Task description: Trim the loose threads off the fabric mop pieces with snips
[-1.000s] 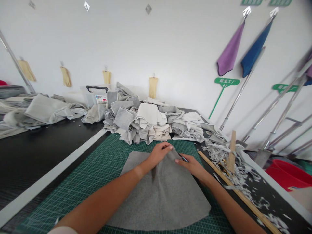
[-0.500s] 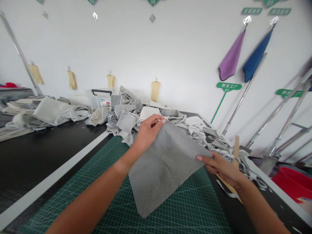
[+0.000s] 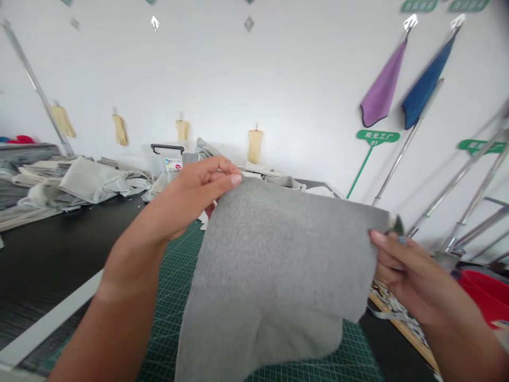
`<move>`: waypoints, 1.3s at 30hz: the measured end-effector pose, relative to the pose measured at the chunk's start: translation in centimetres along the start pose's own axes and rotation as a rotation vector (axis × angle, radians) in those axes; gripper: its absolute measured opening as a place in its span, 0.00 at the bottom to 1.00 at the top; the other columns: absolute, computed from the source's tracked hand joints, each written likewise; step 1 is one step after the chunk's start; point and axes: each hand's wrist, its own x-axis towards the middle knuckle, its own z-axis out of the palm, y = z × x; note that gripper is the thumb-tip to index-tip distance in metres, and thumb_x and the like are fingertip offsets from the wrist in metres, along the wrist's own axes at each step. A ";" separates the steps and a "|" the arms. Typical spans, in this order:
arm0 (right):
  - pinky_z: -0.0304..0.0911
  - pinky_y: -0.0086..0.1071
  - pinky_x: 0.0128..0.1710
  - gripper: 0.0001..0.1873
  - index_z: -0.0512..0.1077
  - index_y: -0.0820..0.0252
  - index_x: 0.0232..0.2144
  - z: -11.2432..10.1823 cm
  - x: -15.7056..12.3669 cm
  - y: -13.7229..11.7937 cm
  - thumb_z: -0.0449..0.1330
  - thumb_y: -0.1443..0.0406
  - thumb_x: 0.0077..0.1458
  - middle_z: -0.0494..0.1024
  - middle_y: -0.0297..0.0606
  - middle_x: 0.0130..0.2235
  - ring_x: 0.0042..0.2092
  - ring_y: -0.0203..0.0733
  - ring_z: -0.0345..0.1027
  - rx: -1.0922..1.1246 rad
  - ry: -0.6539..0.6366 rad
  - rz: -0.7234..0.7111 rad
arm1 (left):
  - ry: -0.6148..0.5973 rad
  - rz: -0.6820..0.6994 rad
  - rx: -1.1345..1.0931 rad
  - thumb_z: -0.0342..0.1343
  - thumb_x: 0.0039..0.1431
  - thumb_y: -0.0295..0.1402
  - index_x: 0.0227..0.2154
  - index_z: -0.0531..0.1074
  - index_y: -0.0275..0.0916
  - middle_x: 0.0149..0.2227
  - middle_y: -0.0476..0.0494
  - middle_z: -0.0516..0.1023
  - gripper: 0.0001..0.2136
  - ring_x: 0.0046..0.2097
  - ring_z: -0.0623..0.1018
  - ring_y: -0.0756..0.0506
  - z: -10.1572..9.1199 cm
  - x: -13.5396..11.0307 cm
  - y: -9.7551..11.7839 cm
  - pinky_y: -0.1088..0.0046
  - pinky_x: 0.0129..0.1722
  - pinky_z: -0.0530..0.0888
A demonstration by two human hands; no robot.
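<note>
A sheet of grey felt-like cloth (image 3: 270, 270) hangs in the air in front of me, held up by two corners. My left hand (image 3: 191, 196) pinches its upper left corner between fingers and thumb. My right hand (image 3: 409, 276) grips the right corner. A small dark tool tip (image 3: 397, 226) pokes out above my right fingers, mostly hidden, so I cannot tell exactly what it is. The cloth's lower edge droops over a green cutting mat (image 3: 170, 297) and hides most of it.
Behind the cloth, heaped grey and white fabric pieces (image 3: 95, 180) lie on a black table (image 3: 67, 239) near a plastic storage box (image 3: 169, 162). To the right are a wooden ruler (image 3: 401, 331), fabric scraps (image 3: 392, 300) and a red basin (image 3: 487, 294). Metal poles lean against the wall.
Both hands have lifted the cloth off the mat and higher toward me, and it now hangs nearly flat across the view. My right hand has moved up and outward, and the view has tilted slightly.
</note>
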 end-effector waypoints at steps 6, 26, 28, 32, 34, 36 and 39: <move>0.35 0.27 0.18 0.28 0.50 0.56 0.21 0.6 4.4 8.6 0.62 0.51 0.57 0.46 0.22 0.19 0.20 0.28 0.36 -0.245 -0.131 0.188 | -0.411 -0.390 0.405 0.55 0.56 0.35 0.37 0.74 0.39 0.26 0.45 0.75 0.08 0.25 0.75 0.47 2.5 3.6 -10.4 0.76 0.22 0.68; 0.50 0.27 0.25 0.18 0.65 0.58 0.25 -1.0 6.9 16.9 0.56 0.53 0.60 0.60 0.29 0.24 0.26 0.34 0.55 -0.695 -0.161 -0.097 | -0.261 0.163 0.207 0.48 0.67 0.35 0.43 0.73 0.42 0.43 0.45 0.78 0.10 0.47 0.74 0.44 22.0 -1.4 -18.5 0.67 0.50 0.69; 0.50 0.27 0.25 0.18 0.67 0.58 0.28 -0.8 6.8 17.0 0.55 0.52 0.61 0.61 0.29 0.23 0.26 0.34 0.55 -0.666 -0.133 -0.093 | -0.253 0.135 0.185 0.49 0.66 0.36 0.41 0.74 0.42 0.40 0.46 0.79 0.09 0.44 0.75 0.44 22.2 -1.5 -18.7 0.68 0.47 0.69; 0.50 0.27 0.24 0.19 0.69 0.58 0.31 -0.3 6.4 17.1 0.55 0.50 0.61 0.62 0.29 0.23 0.25 0.34 0.54 -0.612 -0.078 -0.104 | -0.256 0.089 0.158 0.50 0.65 0.38 0.40 0.75 0.42 0.37 0.47 0.79 0.10 0.41 0.76 0.45 22.2 -1.6 -19.0 0.70 0.44 0.70; 0.51 0.27 0.25 0.19 0.70 0.58 0.31 -0.1 6.3 17.1 0.54 0.49 0.61 0.64 0.30 0.25 0.26 0.34 0.55 -0.601 -0.062 -0.114 | -0.253 0.080 0.118 0.50 0.65 0.39 0.40 0.76 0.43 0.38 0.47 0.80 0.10 0.42 0.76 0.45 22.2 -1.7 -19.1 0.71 0.45 0.70; 0.52 0.27 0.25 0.20 0.71 0.58 0.31 0.0 6.2 17.0 0.54 0.48 0.60 0.65 0.31 0.26 0.27 0.35 0.56 -0.601 -0.045 -0.120 | -0.255 0.070 0.057 0.51 0.65 0.39 0.40 0.76 0.42 0.39 0.47 0.80 0.11 0.42 0.76 0.45 22.1 -1.6 -19.2 0.71 0.45 0.70; 0.53 0.28 0.26 0.21 0.71 0.58 0.32 0.1 6.2 16.9 0.54 0.47 0.60 0.66 0.32 0.26 0.27 0.36 0.56 -0.618 -0.032 -0.115 | -0.271 0.040 -0.039 0.51 0.64 0.39 0.40 0.77 0.40 0.39 0.46 0.81 0.12 0.42 0.77 0.45 22.1 -1.5 -19.4 0.72 0.46 0.70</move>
